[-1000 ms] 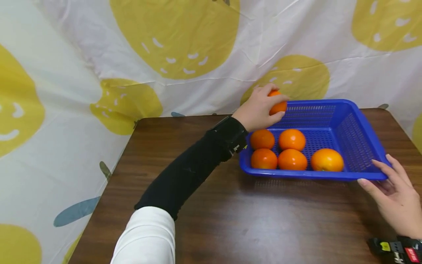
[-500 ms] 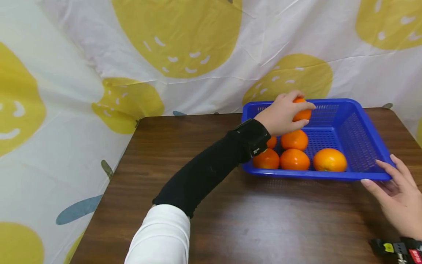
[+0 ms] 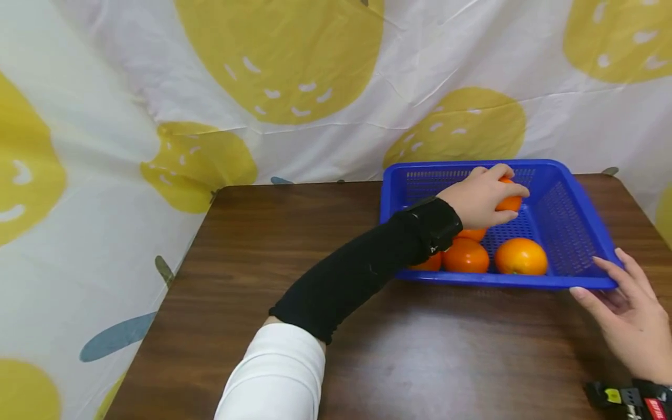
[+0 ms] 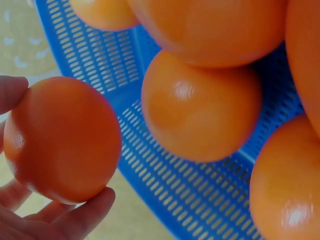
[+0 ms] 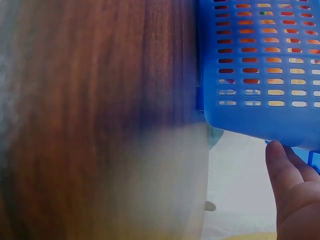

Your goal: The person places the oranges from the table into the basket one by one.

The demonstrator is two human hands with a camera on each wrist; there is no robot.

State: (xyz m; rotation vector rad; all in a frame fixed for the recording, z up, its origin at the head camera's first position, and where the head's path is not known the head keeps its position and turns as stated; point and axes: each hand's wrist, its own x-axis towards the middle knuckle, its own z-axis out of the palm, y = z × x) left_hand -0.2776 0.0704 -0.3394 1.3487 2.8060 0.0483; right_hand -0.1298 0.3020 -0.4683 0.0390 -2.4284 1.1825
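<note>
My left hand (image 3: 480, 199) grips an orange (image 3: 510, 202) above the blue plastic basket (image 3: 584, 230), fingers over its top and thumb beneath. In the left wrist view the same orange (image 4: 65, 142) sits between thumb and fingertips. Several other oranges lie in the basket; a lighter one (image 3: 521, 256) is at the front middle, beside a redder orange (image 3: 465, 256). My left wrist and sleeve partly cover those at the left. My right hand (image 3: 632, 318) holds the basket's front right corner, thumb below the rim and fingers over it. The right wrist view shows its fingertips at the rim.
The basket stands on a brown wooden table (image 3: 399, 350), near its back edge. Behind and to the left hangs a white cloth (image 3: 336, 151) with yellow fruit prints. The right half of the basket floor shows bare mesh.
My left hand has carried the orange rightward and slightly lower, from the basket's back left toward its middle. My right hand stays on the corner, and the basket has not moved.
</note>
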